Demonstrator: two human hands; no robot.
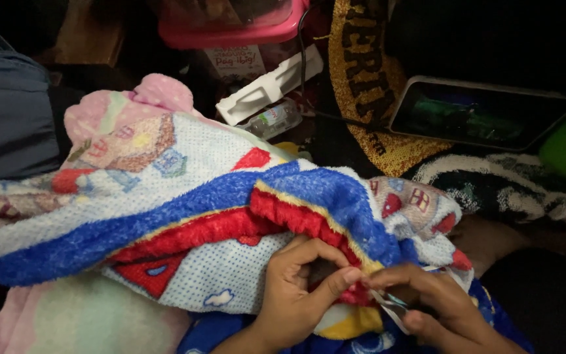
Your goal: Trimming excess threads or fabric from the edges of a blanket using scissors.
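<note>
Dim cluttered backdrop, tablet upper right. Fuzzy blanket, blue/red plush border, fills centre. Left hand pinches its hem, lower centre; right hand grips small metal tool.

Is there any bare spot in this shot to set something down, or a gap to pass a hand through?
Hardly. The fleecy blanket fills the middle, with left hand and right hand pinching its red edge. Behind it a bottle, white tray and pink tub crowd together. Only a dark strip between tablet and blanket looks free.
</note>
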